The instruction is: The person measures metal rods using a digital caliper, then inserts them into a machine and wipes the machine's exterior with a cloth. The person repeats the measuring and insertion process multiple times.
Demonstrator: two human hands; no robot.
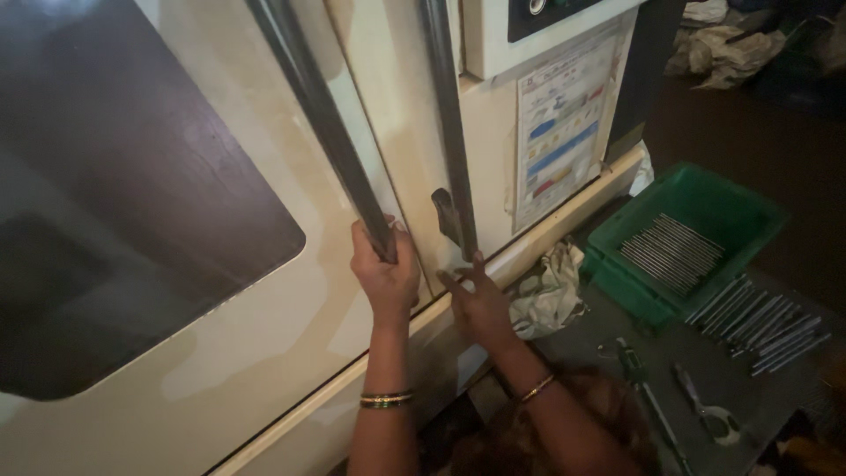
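Observation:
A cream-coloured machine enclosure has two sliding doors with long metal bar handles. My left hand (385,271) is wrapped around the lower end of the left door's handle (322,115). My right hand (478,301) rests with fingers spread against the right door's lower edge, just below the right handle (449,132) and its small latch (445,216). The left door has a large dark window (115,203). Both wrists wear bangles.
A green plastic crate (731,207) holding several thin metal rods stands at the right. More rods (762,319) lie on the grey bench, beside calipers (648,397) and a wrench (705,414). A crumpled white rag (551,291) lies by the machine's base. A colourful chart (560,123) hangs on the panel.

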